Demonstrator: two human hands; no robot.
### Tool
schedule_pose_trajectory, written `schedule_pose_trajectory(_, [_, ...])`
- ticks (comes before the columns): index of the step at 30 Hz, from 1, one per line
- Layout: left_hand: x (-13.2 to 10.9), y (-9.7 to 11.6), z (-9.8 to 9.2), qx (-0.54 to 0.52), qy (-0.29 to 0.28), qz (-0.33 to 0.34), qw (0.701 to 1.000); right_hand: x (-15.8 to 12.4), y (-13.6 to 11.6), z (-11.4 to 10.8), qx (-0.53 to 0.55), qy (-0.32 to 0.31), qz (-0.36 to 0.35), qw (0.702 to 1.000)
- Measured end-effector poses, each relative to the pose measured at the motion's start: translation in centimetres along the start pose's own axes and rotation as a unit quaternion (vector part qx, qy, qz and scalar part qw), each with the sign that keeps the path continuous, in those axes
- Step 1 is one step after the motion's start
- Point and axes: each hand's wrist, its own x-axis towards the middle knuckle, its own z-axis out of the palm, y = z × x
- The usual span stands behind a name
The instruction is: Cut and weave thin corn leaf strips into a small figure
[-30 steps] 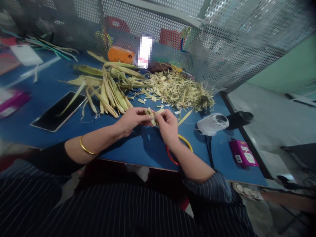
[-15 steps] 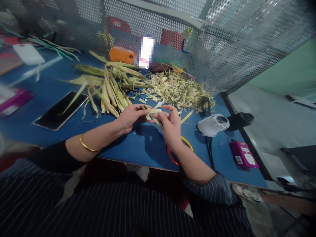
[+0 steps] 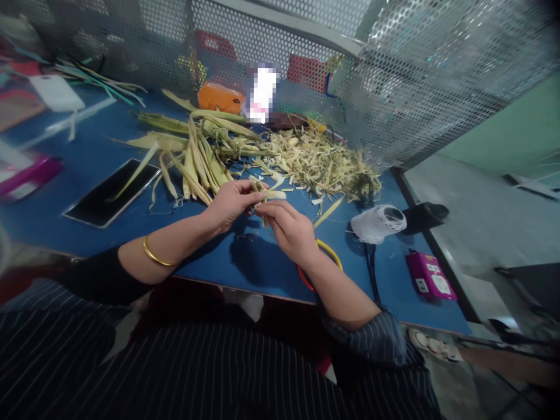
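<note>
My left hand (image 3: 234, 201) is closed, pinching pale green corn husk strips (image 3: 275, 195) between thumb and fingers. The strips are folded or looped, and their ends stick out to the right. My right hand (image 3: 291, 230) is closed as well, its fingertips pinching the strips just below the left thumb. Beyond the left hand lies a bundle of long corn husks (image 3: 203, 160). A heap of shredded husk bits (image 3: 319, 160) lies beyond the right hand. Under the right wrist is a red and yellow ring (image 3: 330, 251), partly hidden by the forearm.
A black-screened phone (image 3: 100, 198) lies at left with a husk strip across it. At right are a white thread spool (image 3: 378, 223) and a purple packet (image 3: 431, 277). An orange packet (image 3: 221, 98) sits by the perforated metal screen (image 3: 280, 35) behind the blue table (image 3: 262, 271).
My right hand has moved slightly left and down, closer to my left hand, and its fingers have drawn together on the strips. My left hand keeps its pinch.
</note>
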Motion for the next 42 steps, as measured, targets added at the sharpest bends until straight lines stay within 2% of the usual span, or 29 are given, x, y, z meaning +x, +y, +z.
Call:
schedule_pose_trajectory(5, [-0.3, -0.3, 0.5, 0.033, -0.019, -0.027, 0.999, 0.0, -0.1, -0.2, -0.033, 0.051, 0.005, 0.998])
schedule_pose_trajectory(7, [-0.6, -0.3, 0.9, 0.038, -0.023, -0.027, 0.999, 0.1, 0.1, -0.2, -0.05, 0.094, 0.016, 0.994])
schedule_pose_trajectory(10, [-1.0, -0.2, 1.2, 0.07, -0.056, -0.013, 0.996, 0.2, 0.8, -0.3, -0.039, 0.177, 0.072, 0.981])
schedule_pose_trajectory(13, [-1.3, 0.0, 1.2, 0.101, -0.105, -0.018, 0.989, 0.2, 1.6, -0.3, -0.029, 0.214, 0.138, 0.967])
schedule_pose_trajectory(16, [-1.5, 0.2, 1.1, 0.094, -0.128, -0.039, 0.986, 0.3, 2.3, -0.2, -0.043, 0.204, 0.166, 0.964])
schedule_pose_trajectory(19, [-1.7, 0.2, 1.3, 0.096, -0.125, -0.035, 0.987, 0.3, 2.5, 0.1, -0.056, 0.187, 0.18, 0.964])
schedule_pose_trajectory(23, [-1.7, 0.1, 1.6, 0.113, -0.089, -0.019, 0.989, 0.3, 2.4, -0.1, -0.069, 0.168, 0.169, 0.969])
schedule_pose_trajectory(27, [-1.1, 0.3, 1.3, 0.058, -0.043, -0.015, 0.997, 0.3, 2.1, -1.2, -0.143, 0.217, 0.127, 0.957])
schedule_pose_trajectory(29, [-0.7, 0.4, 0.9, 0.031, -0.022, -0.013, 0.999, 0.2, 1.9, -1.7, -0.166, 0.223, 0.104, 0.955])
schedule_pose_trajectory(35, [-0.4, 0.8, 0.6, 0.002, -0.021, -0.018, 1.0, 0.2, 1.5, -1.3, -0.192, 0.112, 0.052, 0.974])
schedule_pose_trajectory(42, [-0.4, 0.6, 0.6, 0.019, -0.038, -0.015, 0.999, 0.2, 1.8, -0.9, -0.15, 0.098, 0.102, 0.979])
